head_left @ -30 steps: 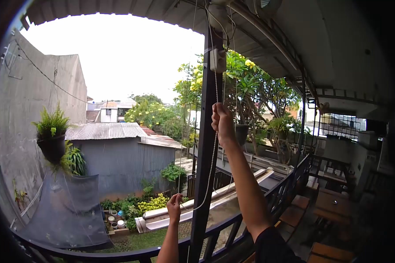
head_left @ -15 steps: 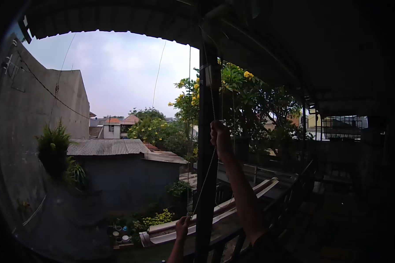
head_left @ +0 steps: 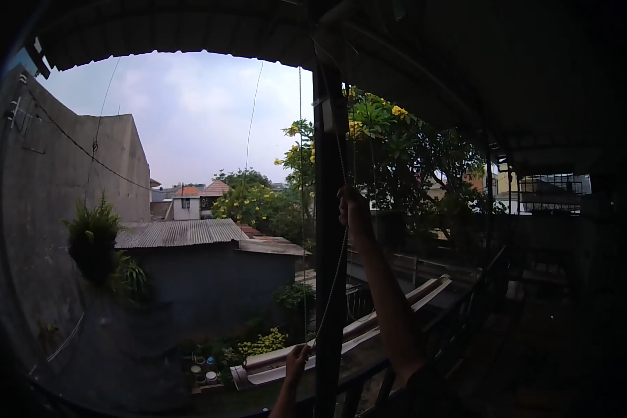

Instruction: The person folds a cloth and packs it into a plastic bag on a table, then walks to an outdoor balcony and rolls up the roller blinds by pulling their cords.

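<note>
A thin beaded chain runs down from the dark roof structure past a dark post. My right hand is raised in front of the post's right edge, with its fingers closed around the chain. Lower down and to the left, my left hand pinches the same chain near its bottom. Between my hands the chain slants across the post. Another strand hangs nearly straight down on the post's left, reaching about the height of my left hand.
A dark railing runs along the right. Beyond it lies a long pale gutter-like piece. Past the railing are a corrugated roof, a grey wall, a hanging plant, several pots and yellow-flowered trees.
The view has shifted slightly, so the outside scene sits a little further right. Both hands keep hold of the chain, the right one appearing slightly higher and further right in view.
</note>
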The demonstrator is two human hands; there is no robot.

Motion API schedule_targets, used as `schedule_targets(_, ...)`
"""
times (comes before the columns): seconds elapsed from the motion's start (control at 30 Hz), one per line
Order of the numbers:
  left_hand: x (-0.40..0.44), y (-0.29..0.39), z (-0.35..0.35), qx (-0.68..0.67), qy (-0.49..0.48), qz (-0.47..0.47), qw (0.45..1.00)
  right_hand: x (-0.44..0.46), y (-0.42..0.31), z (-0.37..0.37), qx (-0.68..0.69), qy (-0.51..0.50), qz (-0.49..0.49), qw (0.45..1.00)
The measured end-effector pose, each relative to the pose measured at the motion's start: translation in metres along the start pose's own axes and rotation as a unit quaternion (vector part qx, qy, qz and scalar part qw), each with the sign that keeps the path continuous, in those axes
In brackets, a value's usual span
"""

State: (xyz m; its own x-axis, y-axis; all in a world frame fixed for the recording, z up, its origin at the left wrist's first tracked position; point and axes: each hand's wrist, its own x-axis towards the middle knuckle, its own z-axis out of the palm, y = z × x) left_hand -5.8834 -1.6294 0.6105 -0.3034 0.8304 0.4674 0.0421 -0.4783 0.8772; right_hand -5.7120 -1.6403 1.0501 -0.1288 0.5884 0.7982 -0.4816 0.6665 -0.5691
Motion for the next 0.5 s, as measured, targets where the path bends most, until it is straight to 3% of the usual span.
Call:
schedule_targets(0.23, -0.015, 0.019, -0.005, -0.005, -0.019, -0.019, 1.000, -0.072, 0.059, -0.034, 0.003, -0.013, 0.021, 1.000)
schedule_targets(0.27, -0.018, 0.019, -0.005, -0.006, -0.020, -0.024, 0.999, -0.085, 0.087, -0.047, -0.079, -0.027, -0.033, 0.996)
schedule_targets(0.5, -0.025, 0.012, -0.004, -0.023, -0.013, 0.007, 1.000, -0.244, 0.190, -0.081, -0.167, -0.057, 0.099, 0.979)
